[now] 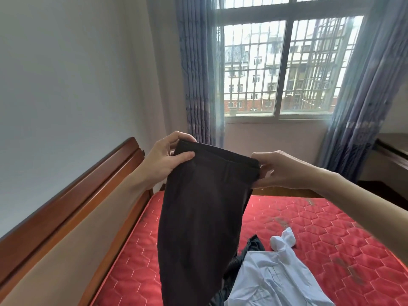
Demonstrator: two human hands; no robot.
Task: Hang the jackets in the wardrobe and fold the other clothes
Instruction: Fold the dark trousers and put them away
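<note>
A dark brown pair of trousers hangs in the air above the bed, held up by the waistband. My left hand pinches the left end of the waistband, thumb in front. My right hand pinches the right end. The legs hang down to the bottom of the view. On the red mattress lie a light blue shirt, a black jacket partly under it, and a white garment.
A wooden headboard runs along the left wall. A barred window with blue curtains is straight ahead. Dark wooden furniture stands at the right edge.
</note>
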